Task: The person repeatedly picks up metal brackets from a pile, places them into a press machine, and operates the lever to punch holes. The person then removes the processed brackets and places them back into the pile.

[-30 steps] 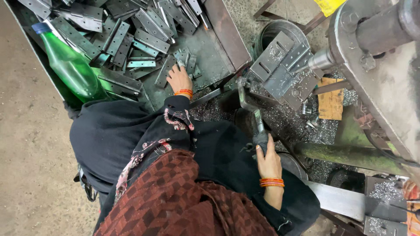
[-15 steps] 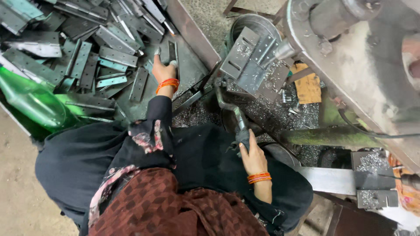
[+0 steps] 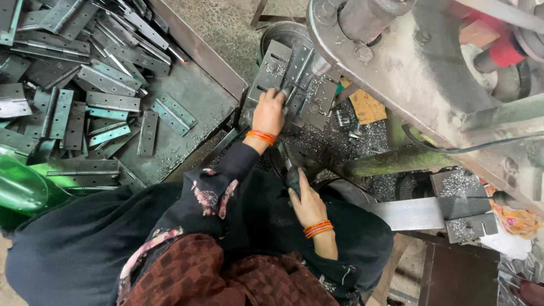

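Workshop floor: hinge pile point(image 3: 85, 90) upper left awaits; our left hand point(image 3: 270, 113) presses one hinge plate point(image 3: 283, 76) under the drill, right hand point(image 3: 306, 201) gripping lever point(image 3: 293, 175).

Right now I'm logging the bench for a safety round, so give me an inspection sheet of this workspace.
Surface: metal fixture under the machine, strewn with metal shavings.
Job's things: grey hinge plates on the fixture; dark lever handle below it.
Clutter: heap of hinge plates in a metal tray; green plastic bottle; cardboard scrap.
Grippers: left hand rests on the hinge plates at the fixture; right hand is wrapped round the lever handle; both wrists carry orange bangles.
Cables: one dark cable runs across the machine body.
Surroundings: concrete floor; round metal tub behind the fixture.
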